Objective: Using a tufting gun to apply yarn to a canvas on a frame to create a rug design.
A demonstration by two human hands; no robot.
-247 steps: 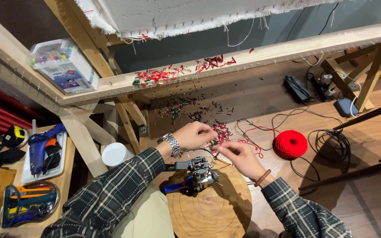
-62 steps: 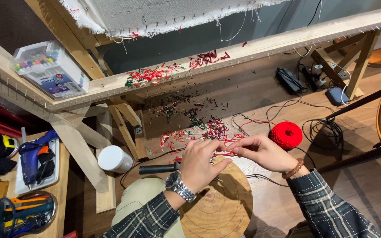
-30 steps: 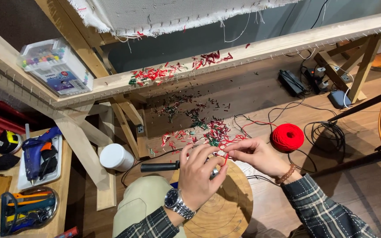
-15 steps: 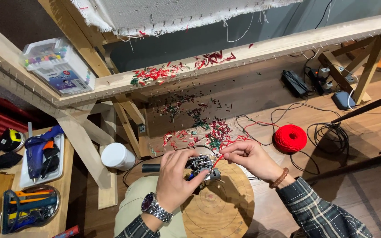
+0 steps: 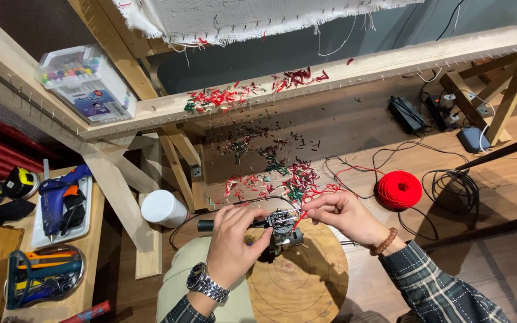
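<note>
Both hands [image 5: 234,239] closed: left grips tufting gun [image 5: 282,227], right pinches red yarn [image 5: 299,219].

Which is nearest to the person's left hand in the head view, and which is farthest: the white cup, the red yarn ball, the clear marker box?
From the left hand:
1. White cup, just to its left.
2. Red yarn ball, to the right.
3. Clear marker box, up left on the beam.
</note>
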